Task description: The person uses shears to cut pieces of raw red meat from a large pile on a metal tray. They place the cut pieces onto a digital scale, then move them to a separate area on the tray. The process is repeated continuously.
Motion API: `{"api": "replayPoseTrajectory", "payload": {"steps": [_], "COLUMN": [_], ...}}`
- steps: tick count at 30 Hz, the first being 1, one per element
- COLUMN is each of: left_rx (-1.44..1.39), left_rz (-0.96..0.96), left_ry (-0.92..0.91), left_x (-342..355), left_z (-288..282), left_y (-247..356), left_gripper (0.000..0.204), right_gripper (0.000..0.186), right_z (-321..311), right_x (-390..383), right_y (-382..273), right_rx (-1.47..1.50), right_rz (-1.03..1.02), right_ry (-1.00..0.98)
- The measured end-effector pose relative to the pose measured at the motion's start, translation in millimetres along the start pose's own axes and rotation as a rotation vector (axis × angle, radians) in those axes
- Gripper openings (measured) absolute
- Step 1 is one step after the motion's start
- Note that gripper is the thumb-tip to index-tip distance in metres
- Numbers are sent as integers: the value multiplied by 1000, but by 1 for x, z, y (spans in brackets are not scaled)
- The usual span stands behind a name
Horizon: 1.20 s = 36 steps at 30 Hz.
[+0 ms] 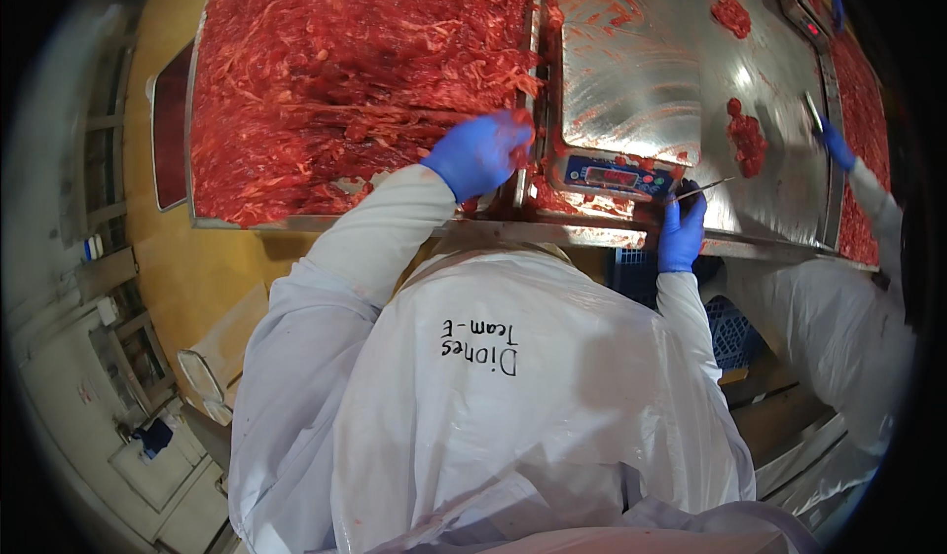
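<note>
My left hand [475,157], in a blue glove, is at the right edge of a wide mound of shredded raw red meat [345,71]. A small piece of raw meat [521,145] shows at its closed, slightly blurred fingers. My right hand [683,234], also blue-gloved, is closed around the dark handle of a knife [712,183] by the table's front edge. The knife's thin blade points right, just off the corner of a scale's display panel [617,176]. Behind that panel lies the scale's steel platform [631,71], smeared with red.
A raised metal divider [533,51] runs between meat and scale. Meat clumps [747,145] lie on the steel table [789,189] to the right. A co-worker's gloved hand [838,147] holds a light-coloured tool there. Blue plastic crates [732,332] stand below the table.
</note>
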<state>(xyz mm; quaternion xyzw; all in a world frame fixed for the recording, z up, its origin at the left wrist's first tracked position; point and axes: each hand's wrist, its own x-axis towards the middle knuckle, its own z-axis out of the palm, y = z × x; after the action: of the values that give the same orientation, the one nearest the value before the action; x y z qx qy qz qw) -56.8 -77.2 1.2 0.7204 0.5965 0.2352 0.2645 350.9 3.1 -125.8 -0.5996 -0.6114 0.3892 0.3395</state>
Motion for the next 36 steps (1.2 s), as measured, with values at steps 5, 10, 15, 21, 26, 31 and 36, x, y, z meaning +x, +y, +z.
{"api": "replayPoseTrajectory", "payload": {"steps": [5, 10, 15, 21, 26, 31, 36], "left_rx": [179, 376, 370, -241, 84, 495, 337], "left_rz": [-2, -182, -35, -5, 205, 103, -210], "left_ry": [151, -60, -220, -203, -55, 234, -135], "left_x": [15, -26, 55, 136, 139, 72, 28], "left_z": [-46, 43, -34, -61, -6, -8, 20], "left_y": [17, -81, 4, 119, 69, -44, -55], "left_gripper": [20, 31, 38, 33, 43, 41, 43], "right_gripper": [63, 61, 62, 60, 55, 52, 51], "right_z": [13, 20, 14, 10, 1, -11, -15], "right_x": [-25, -33, -35, -38, -34, -47, -38], "right_y": [-27, -22, -12, -23, -36, -35, -35], "right_rx": [151, 73, 52, 171, 184, 354, 286], "right_rz": [-1, -17, -54, 21, 34, 79, 85], "right_ry": [24, -14, 9, 8, -54, -18, -21]}}
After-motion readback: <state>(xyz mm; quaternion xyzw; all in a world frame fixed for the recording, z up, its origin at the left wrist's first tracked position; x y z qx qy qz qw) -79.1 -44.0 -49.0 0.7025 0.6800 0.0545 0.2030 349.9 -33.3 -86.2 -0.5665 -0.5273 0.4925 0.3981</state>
